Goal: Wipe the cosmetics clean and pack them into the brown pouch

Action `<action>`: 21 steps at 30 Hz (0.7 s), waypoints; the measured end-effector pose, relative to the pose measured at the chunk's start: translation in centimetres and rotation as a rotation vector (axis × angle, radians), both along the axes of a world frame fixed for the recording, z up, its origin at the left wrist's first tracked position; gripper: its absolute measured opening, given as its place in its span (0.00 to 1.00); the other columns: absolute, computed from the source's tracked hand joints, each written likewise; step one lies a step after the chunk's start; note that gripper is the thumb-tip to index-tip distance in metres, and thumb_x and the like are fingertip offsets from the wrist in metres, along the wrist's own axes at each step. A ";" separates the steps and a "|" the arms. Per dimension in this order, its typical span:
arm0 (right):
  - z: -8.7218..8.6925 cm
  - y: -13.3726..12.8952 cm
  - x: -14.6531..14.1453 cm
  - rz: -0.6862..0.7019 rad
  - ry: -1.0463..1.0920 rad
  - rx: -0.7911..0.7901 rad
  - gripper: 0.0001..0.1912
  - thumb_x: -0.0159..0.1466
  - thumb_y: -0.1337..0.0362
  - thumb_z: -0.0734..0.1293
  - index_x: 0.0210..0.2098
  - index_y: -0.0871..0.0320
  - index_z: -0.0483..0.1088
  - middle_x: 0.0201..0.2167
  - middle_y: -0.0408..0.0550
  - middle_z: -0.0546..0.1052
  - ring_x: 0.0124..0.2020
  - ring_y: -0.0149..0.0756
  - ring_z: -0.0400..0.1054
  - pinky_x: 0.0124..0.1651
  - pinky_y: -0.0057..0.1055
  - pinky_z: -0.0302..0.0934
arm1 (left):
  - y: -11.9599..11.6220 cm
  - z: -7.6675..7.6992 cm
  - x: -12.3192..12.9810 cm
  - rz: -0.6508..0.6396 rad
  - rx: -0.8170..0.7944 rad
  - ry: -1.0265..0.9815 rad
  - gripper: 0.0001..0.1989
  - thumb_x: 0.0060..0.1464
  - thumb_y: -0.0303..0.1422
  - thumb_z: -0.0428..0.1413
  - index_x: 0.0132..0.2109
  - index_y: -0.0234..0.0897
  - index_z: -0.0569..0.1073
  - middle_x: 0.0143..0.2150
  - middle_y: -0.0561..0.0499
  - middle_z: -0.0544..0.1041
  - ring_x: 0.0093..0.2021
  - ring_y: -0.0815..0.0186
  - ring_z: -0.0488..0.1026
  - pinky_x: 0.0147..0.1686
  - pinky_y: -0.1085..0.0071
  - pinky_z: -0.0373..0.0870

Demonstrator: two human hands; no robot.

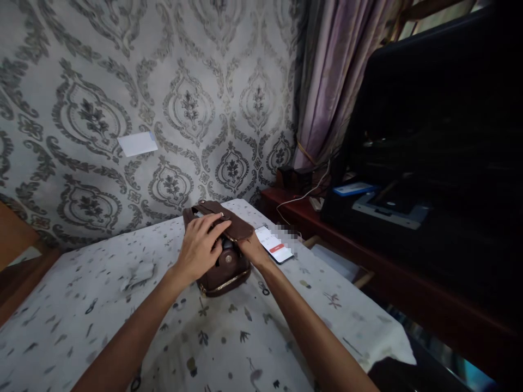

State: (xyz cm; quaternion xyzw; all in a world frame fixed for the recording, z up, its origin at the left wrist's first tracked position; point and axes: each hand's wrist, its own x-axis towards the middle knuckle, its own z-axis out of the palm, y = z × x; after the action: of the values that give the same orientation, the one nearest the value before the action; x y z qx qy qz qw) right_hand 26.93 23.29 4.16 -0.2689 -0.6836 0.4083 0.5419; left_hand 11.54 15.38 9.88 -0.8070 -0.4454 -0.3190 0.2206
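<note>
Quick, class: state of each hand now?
Left hand: on brown bag, fingers apart; grip unclear.
Right hand: mostly hidden behind the bag's flap; cannot tell.

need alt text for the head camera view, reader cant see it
A person's left hand touches a brown zippered bag on a white patterned cloth, while the right hand is mostly hidden behind the bag's flap. A lit phone lies to the right, with ornate wallpaper behind.
</note>
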 end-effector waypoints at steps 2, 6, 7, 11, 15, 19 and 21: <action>-0.3 0.1 0.2 0.003 -0.015 0.008 0.28 0.61 0.53 0.66 0.59 0.52 0.72 0.62 0.47 0.72 0.64 0.45 0.65 0.70 0.46 0.52 | -0.2 0.0 0.4 -0.010 0.061 0.024 0.16 0.62 0.25 0.53 0.54 0.40 0.77 0.53 0.44 0.78 0.53 0.56 0.72 0.52 0.56 0.70; -0.5 -0.3 1.0 0.005 -0.050 0.043 0.33 0.59 0.43 0.69 0.60 0.51 0.72 0.65 0.48 0.70 0.68 0.50 0.59 0.72 0.51 0.46 | -0.5 -0.2 0.2 -0.040 0.191 -0.071 0.13 0.64 0.25 0.52 0.48 0.39 0.80 0.40 0.47 0.77 0.41 0.63 0.71 0.41 0.67 0.71; -0.5 -0.5 1.2 0.027 -0.048 0.064 0.34 0.59 0.40 0.68 0.59 0.50 0.73 0.65 0.48 0.69 0.69 0.51 0.57 0.73 0.51 0.44 | -0.6 -0.3 0.1 -0.035 0.205 -0.089 0.13 0.64 0.25 0.52 0.48 0.39 0.80 0.38 0.47 0.76 0.40 0.63 0.71 0.38 0.69 0.71; -0.7 -1.8 1.9 0.072 0.025 0.029 0.32 0.61 0.35 0.63 0.50 0.50 0.79 0.69 0.45 0.63 0.73 0.50 0.48 0.74 0.49 0.40 | -1.6 -1.1 -0.2 -0.028 0.182 -0.055 0.13 0.64 0.26 0.53 0.48 0.38 0.80 0.30 0.50 0.74 0.34 0.63 0.68 0.34 0.69 0.68; -1.1 -3.0 1.9 0.057 0.145 -0.084 0.27 0.65 0.39 0.61 0.43 0.51 0.82 0.70 0.41 0.62 0.73 0.46 0.49 0.74 0.43 0.41 | -2.4 -1.8 -0.2 -0.012 0.142 -0.087 0.13 0.63 0.24 0.54 0.48 0.38 0.80 0.29 0.51 0.78 0.39 0.61 0.70 0.39 0.65 0.68; -1.2 -3.8 2.0 0.068 0.229 -0.146 0.24 0.64 0.41 0.64 0.37 0.51 0.83 0.70 0.42 0.61 0.72 0.47 0.52 0.73 0.43 0.43 | -2.8 -2.3 -0.2 0.014 0.073 -0.168 0.13 0.61 0.23 0.54 0.48 0.39 0.80 0.34 0.51 0.82 0.44 0.59 0.73 0.44 0.62 0.66; -1.1 -4.0 2.2 0.066 0.204 -0.146 0.22 0.62 0.42 0.68 0.38 0.51 0.83 0.71 0.44 0.60 0.72 0.48 0.51 0.73 0.44 0.42 | -3.1 -2.4 -0.3 0.006 0.050 -0.169 0.15 0.61 0.23 0.53 0.50 0.38 0.79 0.35 0.51 0.83 0.46 0.59 0.74 0.47 0.60 0.65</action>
State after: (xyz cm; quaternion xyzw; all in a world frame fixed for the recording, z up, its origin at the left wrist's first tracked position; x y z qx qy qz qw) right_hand 29.10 19.28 3.11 -0.2422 -0.6019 0.5000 0.5736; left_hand 11.26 12.24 7.45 -0.7701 -0.4568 -0.3964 0.2029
